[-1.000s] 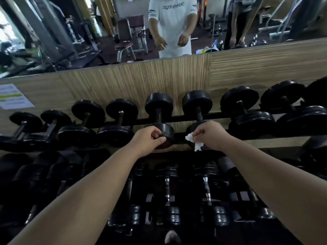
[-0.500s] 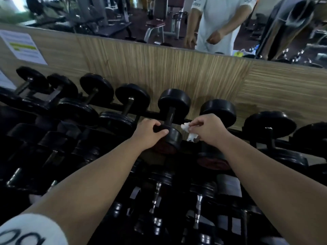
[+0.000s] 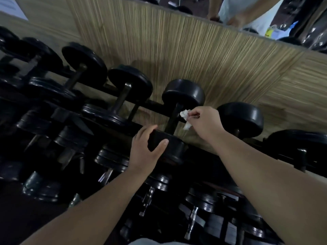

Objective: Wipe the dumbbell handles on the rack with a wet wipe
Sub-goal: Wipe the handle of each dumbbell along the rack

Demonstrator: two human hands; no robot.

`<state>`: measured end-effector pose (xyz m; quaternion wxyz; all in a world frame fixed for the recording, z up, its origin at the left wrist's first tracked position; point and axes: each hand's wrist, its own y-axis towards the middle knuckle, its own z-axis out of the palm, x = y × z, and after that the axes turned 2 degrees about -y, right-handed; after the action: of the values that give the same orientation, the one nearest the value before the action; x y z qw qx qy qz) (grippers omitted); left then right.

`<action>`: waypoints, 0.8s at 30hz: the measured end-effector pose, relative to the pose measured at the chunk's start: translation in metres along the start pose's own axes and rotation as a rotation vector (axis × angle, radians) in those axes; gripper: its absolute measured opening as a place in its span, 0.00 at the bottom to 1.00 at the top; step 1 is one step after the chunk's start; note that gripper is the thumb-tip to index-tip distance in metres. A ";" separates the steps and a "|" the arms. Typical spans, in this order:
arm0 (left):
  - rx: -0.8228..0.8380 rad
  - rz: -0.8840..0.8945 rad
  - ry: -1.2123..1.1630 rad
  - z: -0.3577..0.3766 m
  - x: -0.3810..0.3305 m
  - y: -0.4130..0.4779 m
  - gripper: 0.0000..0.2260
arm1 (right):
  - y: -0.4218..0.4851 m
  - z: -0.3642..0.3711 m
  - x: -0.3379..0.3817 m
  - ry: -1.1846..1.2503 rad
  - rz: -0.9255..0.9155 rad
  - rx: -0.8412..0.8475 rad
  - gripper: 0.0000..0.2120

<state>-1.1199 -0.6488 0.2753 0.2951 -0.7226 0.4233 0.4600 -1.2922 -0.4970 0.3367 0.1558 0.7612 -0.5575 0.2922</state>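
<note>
Black dumbbell (image 3: pixel 184 93) is seated on the top tier of the rack (image 3: pixel 154 104), centre frame. It is tilted, with the far head up against the wood-grain panel (image 3: pixel 194 50) and the near head low toward the camera. Both heads are seen as round, smooth, slightly glossy black. The handle (image 3: pixel 172 121) is a short dark bar, and its surface detail is lost to blur.

The near head is gripped by the left hand (image 3: pixel 145 151), with the thumb laid across its top edge and the fingers (image 3: pixel 146 129) wrapped over the far left side.

A small crumpled white wet wipe (image 3: pixel 184 115) is pinched in the right hand (image 3: pixel 205 122) between thumb and forefinger. The other fingers are curled in. The wipe is held at the right side of the handle's upper half, just below the far head. Contact cannot be confirmed.

Neighbouring dumbbells (image 3: pixel 130 84) of the same black type are lined up on the tier to both sides. Lower-tier dumbbells (image 3: pixel 148 197) with chrome handles are stored beneath. A mirror (image 3: pixel 300 23) is mounted above the panel, and a person in a white shirt (image 3: pixel 247 15) is partly reflected in it.
</note>
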 end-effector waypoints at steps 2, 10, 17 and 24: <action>-0.015 -0.004 -0.031 0.003 0.002 0.000 0.25 | 0.013 0.008 -0.001 -0.050 -0.047 -0.018 0.05; -0.025 -0.023 -0.059 0.004 0.006 0.002 0.27 | 0.038 0.035 -0.001 -0.110 -0.246 0.002 0.04; -0.055 0.000 -0.093 0.008 0.009 0.002 0.26 | 0.021 0.032 0.005 -0.174 -0.579 0.348 0.04; -0.064 0.012 -0.090 0.009 0.012 0.003 0.26 | 0.040 0.034 0.009 -0.431 -0.701 0.405 0.08</action>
<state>-1.1239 -0.6474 0.2605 0.2879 -0.7075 0.3991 0.5073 -1.3184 -0.5367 0.3121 -0.0262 0.9624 -0.2176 0.1602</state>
